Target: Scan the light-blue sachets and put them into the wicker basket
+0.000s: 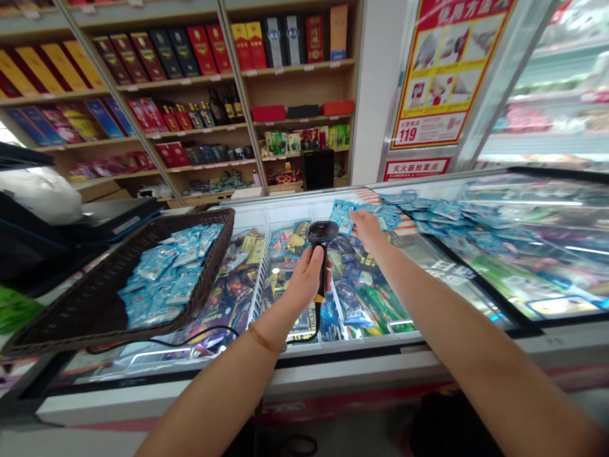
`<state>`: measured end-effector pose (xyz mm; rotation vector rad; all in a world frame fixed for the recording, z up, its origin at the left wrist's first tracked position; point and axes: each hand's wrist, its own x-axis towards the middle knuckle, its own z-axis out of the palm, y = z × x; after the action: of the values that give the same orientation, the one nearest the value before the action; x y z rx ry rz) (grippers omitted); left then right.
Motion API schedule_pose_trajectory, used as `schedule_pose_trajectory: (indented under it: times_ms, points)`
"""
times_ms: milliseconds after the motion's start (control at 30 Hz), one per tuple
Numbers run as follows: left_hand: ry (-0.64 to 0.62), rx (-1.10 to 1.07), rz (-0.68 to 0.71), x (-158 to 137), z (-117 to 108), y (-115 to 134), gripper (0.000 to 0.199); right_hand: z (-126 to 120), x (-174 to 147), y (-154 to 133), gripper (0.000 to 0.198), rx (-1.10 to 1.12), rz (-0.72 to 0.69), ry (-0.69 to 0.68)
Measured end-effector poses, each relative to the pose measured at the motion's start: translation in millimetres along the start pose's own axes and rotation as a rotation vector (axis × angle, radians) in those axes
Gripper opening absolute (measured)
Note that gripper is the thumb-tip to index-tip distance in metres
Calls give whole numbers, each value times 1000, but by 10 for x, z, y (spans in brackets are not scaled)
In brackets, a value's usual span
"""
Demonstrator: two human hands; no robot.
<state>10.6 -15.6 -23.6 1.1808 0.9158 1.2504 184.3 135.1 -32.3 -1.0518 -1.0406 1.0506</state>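
My left hand (307, 274) is wrapped round the handle of a black barcode scanner (323, 232), whose cable runs down and off to the left. In my right hand (365, 230) a small light-blue packet (342, 214) is pinched by its right edge, just beyond the scanner's head. To the right, a heap of similar blue packets (447, 216) lies on the glass top of the freezer. More blue packets (171, 270) fill the right part of a dark brown wicker basket (61, 317) at the left.
Under my hands is a chest freezer (333, 368) with bagged frozen goods behind its glass. Shelves of boxed goods (190, 82) stand behind it. A red and yellow poster (450, 70) hangs at the back right. Dark equipment (118, 222) is behind the basket.
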Motion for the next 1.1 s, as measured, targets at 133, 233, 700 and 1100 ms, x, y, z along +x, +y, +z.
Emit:
schedule_pose_trajectory:
  times_ms: [133, 233, 700, 1100]
  points:
    - [274, -92, 0, 33, -201, 365, 47, 490, -90, -18, 24, 45, 181, -4]
    - [413, -154, 49, -64, -522, 721, 44, 1050, -192, -130, 23, 111, 254, -125]
    - [808, -205, 255, -664, -1558, 1282, 40, 2946, -1004, -425, 18, 6, 274, -564]
    - [580, -270, 150, -121, -723, 823, 45, 1479, -309, -75, 9, -375, -32, -313]
